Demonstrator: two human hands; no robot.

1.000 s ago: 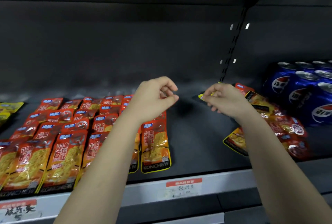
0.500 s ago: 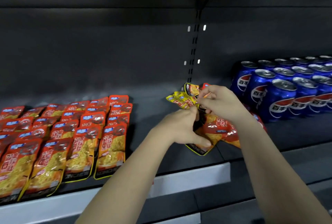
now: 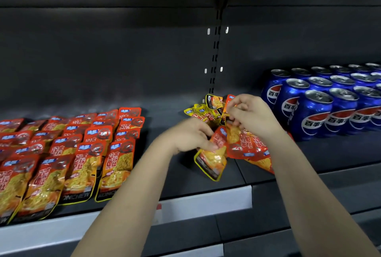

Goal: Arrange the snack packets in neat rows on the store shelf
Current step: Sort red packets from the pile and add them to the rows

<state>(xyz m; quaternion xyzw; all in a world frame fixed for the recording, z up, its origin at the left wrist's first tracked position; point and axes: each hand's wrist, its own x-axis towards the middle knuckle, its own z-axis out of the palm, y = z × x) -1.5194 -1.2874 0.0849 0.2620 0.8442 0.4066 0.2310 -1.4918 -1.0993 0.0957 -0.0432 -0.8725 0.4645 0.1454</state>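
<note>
Left hand (image 3: 191,137) grips an orange packet (image 3: 212,159) at the near edge of a loose heap (image 3: 204,112) on the dark shelf (image 3: 169,174). Right hand (image 3: 253,116), just beside it, pinches other packets (image 3: 245,143) from the heap. Neat rows of packets (image 3: 82,153) lie to the left, and blue cans (image 3: 329,108) stand to the right.

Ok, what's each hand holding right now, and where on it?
The left hand grips a yellow-edged packet by its far end; the right hand pinches an orange packet at its far edge.
</note>
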